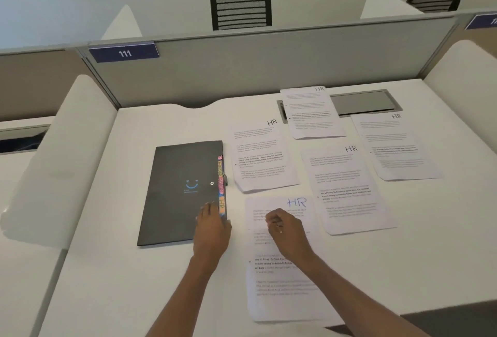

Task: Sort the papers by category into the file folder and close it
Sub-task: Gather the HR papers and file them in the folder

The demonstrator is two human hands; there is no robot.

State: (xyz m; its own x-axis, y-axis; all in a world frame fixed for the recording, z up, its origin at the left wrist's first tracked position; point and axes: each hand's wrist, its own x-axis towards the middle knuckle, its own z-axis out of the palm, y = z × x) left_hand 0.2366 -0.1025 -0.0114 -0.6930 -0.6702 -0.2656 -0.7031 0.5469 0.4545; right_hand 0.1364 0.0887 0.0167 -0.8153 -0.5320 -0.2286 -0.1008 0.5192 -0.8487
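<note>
Nearest HR sheet (282,285) lies beneath right hand (287,229), beside folder (174,194).

There is only one camera. It sits on the person's head and looks forward and down at the white desk (161,283). It is close, so both arms reach in from the bottom edge. The gray divider wall (269,67) and a black chair (240,7) behind it show at the top.
</note>
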